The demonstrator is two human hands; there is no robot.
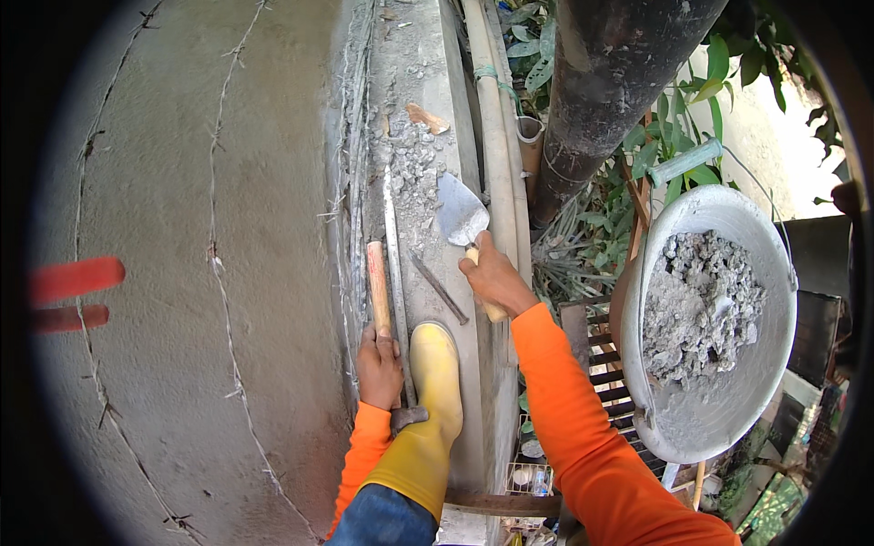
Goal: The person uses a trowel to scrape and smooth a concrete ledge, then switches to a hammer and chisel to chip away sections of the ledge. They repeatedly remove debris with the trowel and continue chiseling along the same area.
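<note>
My right hand [499,276] is closed around the pale wooden handle of a trowel [461,211], its pointed steel blade lying over the right edge of a narrow concrete ledge. My left hand [379,367] grips a hammer [378,287] by its wooden handle; the dark hammer head sits below the hand, beside my boot. Between the hammer and the trowel lie a long, thin metal bar [392,237] and a short, dark steel chisel [440,289]. Grey mortar rubble [414,164] is scattered on the ledge above the tools.
My yellow rubber boot [435,373] stands on the ledge. Barbed wire [216,255] runs along the grey wall at left. At right, a large bucket [719,423] holds broken mortar [701,309]. A thick dark post [596,91], pipes [496,136] and leafy plants flank the ledge.
</note>
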